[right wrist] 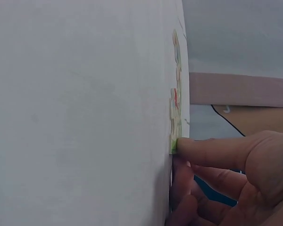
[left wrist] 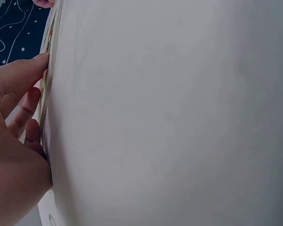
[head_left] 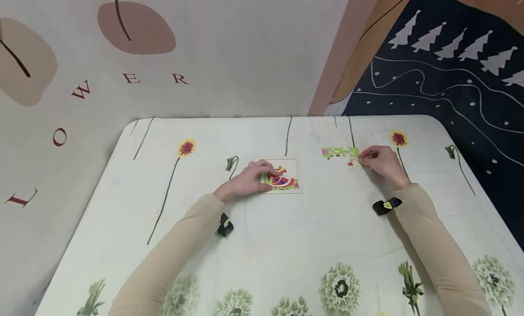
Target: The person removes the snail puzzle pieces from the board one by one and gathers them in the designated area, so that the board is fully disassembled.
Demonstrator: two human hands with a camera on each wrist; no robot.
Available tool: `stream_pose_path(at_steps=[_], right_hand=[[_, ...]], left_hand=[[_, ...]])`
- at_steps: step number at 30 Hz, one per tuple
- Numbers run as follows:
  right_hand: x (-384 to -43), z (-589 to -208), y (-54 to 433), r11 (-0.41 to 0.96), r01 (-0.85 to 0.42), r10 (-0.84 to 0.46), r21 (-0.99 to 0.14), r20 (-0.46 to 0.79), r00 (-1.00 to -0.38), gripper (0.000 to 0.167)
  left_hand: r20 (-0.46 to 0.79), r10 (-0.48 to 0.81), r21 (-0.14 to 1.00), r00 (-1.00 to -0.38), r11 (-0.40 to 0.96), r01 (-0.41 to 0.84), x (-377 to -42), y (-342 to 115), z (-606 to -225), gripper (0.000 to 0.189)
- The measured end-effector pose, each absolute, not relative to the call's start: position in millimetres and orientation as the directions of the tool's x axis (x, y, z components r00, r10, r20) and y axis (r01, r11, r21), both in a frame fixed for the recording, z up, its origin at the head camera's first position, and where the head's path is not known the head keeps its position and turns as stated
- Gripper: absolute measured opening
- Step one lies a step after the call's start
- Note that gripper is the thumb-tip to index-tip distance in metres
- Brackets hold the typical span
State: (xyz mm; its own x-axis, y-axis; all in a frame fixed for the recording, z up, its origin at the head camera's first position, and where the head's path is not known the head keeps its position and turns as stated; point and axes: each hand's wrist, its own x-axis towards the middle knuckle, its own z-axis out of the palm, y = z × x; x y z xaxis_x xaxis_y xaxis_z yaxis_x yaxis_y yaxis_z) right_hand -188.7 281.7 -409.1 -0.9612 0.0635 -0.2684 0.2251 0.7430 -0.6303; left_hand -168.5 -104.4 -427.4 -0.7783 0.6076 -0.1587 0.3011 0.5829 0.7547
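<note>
A person's right hand [head_left: 381, 163] pinched the end of some puzzle pieces [head_left: 344, 151] on the white tablecloth [head_left: 286, 234], the left hand [head_left: 245, 178] resting loosely on a part-filled board [head_left: 291, 166], in apparent assembly next calling for a careful lift.

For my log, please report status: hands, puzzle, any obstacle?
Left hand rests on partly filled puzzle board. Right hand pinches end of green puzzle pieces. No obstacle seen between them.

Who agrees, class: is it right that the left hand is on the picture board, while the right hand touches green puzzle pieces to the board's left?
The side is wrong: the head view shows the green puzzle pieces right of the picture board. The left hand is on the board; the right hand touches the pieces.
</note>
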Motion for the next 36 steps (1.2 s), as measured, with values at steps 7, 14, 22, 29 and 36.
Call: stream_pose_path(at_steps=[7,14,22,29,36], right_hand=[[-189.2,-408.6,280.7,0.748,0.201,0.046,-0.633,-0.252,-0.967,0.025],[-187.0,-403.6,283.6,0.730,0.225,0.044,-0.645,-0.284,-0.958,0.030],[-180.2,-397.3,280.7,0.708,0.216,0.002,-0.672,-0.304,-0.953,0.035],[-177.1,-393.6,263.9,0.680,0.121,-0.071,-0.723,-0.229,-0.971,0.029],[-174.3,-387.9,241.4,0.641,0.028,-0.144,-0.767,-0.157,-0.977,0.026]], left_hand=[[-0.170,0.596,0.757,-0.784,0.589,0.283,-168.1,-104.6,-427.5,0.043],[-0.146,0.590,0.740,-0.794,0.598,0.308,-165.1,-102.7,-428.1,0.041],[-0.086,0.560,0.746,-0.824,0.585,0.319,-162.0,-105.2,-427.4,0.032],[-0.064,0.515,0.779,-0.855,0.561,0.280,-162.1,-116.3,-424.1,0.028],[-0.084,0.494,0.801,-0.865,0.550,0.237,-164.3,-120.9,-426.5,0.030]])
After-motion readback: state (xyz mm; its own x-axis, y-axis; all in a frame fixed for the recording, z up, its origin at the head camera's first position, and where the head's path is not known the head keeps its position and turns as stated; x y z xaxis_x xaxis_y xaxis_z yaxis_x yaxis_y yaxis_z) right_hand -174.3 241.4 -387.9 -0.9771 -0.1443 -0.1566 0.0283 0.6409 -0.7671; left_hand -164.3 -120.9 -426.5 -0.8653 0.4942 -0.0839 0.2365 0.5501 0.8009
